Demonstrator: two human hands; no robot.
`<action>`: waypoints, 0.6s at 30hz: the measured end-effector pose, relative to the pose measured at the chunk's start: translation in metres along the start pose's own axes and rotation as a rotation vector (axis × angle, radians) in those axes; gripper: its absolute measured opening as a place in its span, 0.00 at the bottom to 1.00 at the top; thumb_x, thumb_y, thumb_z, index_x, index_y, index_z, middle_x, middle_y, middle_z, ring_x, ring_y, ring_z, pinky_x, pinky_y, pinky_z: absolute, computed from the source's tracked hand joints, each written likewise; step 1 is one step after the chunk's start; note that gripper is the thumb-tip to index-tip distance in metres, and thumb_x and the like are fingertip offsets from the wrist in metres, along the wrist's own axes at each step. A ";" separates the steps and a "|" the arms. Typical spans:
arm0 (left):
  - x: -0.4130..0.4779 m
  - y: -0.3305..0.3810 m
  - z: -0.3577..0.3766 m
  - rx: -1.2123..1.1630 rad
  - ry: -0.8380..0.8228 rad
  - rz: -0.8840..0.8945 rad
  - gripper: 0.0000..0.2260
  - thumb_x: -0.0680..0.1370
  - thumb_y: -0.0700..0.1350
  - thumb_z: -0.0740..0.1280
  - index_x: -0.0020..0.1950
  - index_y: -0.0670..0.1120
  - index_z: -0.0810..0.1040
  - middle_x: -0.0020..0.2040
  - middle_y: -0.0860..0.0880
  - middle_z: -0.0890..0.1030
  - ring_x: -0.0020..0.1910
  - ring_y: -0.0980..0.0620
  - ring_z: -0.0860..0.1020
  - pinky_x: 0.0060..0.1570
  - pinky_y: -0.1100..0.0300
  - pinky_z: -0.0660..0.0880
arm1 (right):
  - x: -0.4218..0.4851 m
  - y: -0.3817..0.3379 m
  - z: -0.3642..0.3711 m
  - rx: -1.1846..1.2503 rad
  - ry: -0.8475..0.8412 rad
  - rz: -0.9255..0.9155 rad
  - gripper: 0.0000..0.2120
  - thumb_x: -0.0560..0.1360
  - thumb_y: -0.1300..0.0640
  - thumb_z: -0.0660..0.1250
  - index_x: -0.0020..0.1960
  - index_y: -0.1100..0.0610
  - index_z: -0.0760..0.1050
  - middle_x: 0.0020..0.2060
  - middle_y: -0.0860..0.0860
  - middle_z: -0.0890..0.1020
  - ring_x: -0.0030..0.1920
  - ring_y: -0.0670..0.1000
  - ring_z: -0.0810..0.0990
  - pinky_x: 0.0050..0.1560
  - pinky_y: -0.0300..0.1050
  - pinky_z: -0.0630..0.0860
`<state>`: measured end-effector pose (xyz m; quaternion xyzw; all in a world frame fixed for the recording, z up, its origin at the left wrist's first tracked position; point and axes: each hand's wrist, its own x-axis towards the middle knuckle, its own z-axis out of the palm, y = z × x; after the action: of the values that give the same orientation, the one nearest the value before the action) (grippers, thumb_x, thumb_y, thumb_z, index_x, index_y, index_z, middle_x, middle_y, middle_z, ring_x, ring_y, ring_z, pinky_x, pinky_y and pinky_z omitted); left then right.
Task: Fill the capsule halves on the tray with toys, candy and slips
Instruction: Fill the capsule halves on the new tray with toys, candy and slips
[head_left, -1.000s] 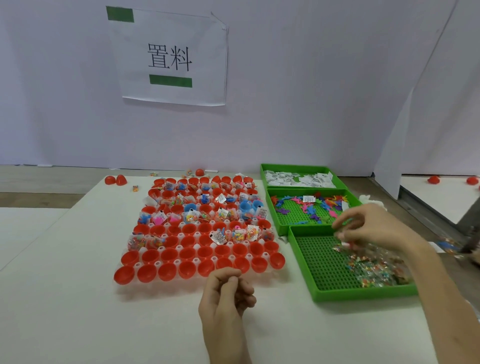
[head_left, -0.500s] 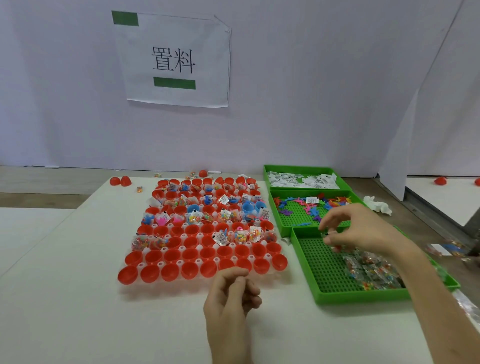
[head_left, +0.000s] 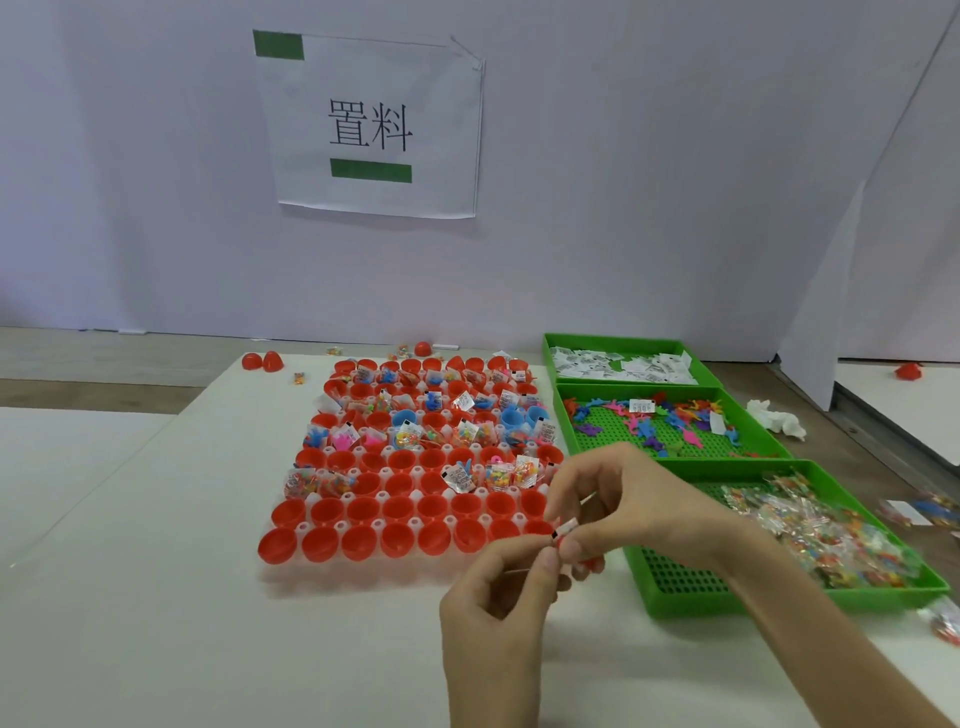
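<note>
A clear tray (head_left: 311, 564) of red capsule halves (head_left: 358, 543) lies on the white table. The far rows hold toys, candy packets and slips; the two nearest rows are bare. My left hand (head_left: 498, 597) and my right hand (head_left: 618, 504) meet just off the tray's near right corner. Both pinch one small clear candy packet (head_left: 563, 531) between their fingertips. Most of the packet is hidden by fingers.
Three green bins stand to the right: paper slips (head_left: 623, 361) at the back, coloured toys (head_left: 660, 421) in the middle, candy packets (head_left: 810, 530) nearest. Loose red halves (head_left: 262, 361) lie at the far left. A crumpled tissue (head_left: 776, 418) lies right of the bins.
My right hand has left the candy bin and come left with a packet. My left hand rose to meet it, and both now pinch the packet.
</note>
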<state>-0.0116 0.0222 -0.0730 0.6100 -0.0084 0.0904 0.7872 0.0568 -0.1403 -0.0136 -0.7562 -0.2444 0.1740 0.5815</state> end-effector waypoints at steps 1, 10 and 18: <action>0.000 0.000 0.000 0.005 0.008 -0.002 0.10 0.74 0.34 0.71 0.39 0.48 0.86 0.37 0.43 0.85 0.36 0.50 0.83 0.38 0.62 0.80 | 0.001 0.000 0.001 0.004 0.023 -0.002 0.10 0.68 0.61 0.80 0.47 0.54 0.83 0.39 0.61 0.84 0.37 0.58 0.84 0.36 0.44 0.81; 0.007 -0.005 -0.007 -0.326 0.230 -0.184 0.08 0.75 0.34 0.69 0.37 0.41 0.84 0.37 0.38 0.84 0.37 0.45 0.84 0.35 0.63 0.80 | 0.004 -0.004 0.008 -0.005 0.275 -0.033 0.10 0.65 0.60 0.81 0.44 0.53 0.83 0.34 0.53 0.84 0.34 0.54 0.84 0.35 0.43 0.81; 0.006 -0.004 -0.006 -0.392 0.174 -0.230 0.05 0.74 0.37 0.69 0.40 0.40 0.84 0.42 0.37 0.85 0.41 0.44 0.85 0.38 0.60 0.81 | 0.011 0.003 0.028 0.014 0.214 -0.110 0.10 0.64 0.64 0.81 0.39 0.53 0.84 0.33 0.50 0.83 0.33 0.46 0.80 0.34 0.35 0.75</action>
<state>-0.0056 0.0278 -0.0777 0.4325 0.1115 0.0488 0.8934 0.0508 -0.1122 -0.0234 -0.7516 -0.2210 0.0618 0.6184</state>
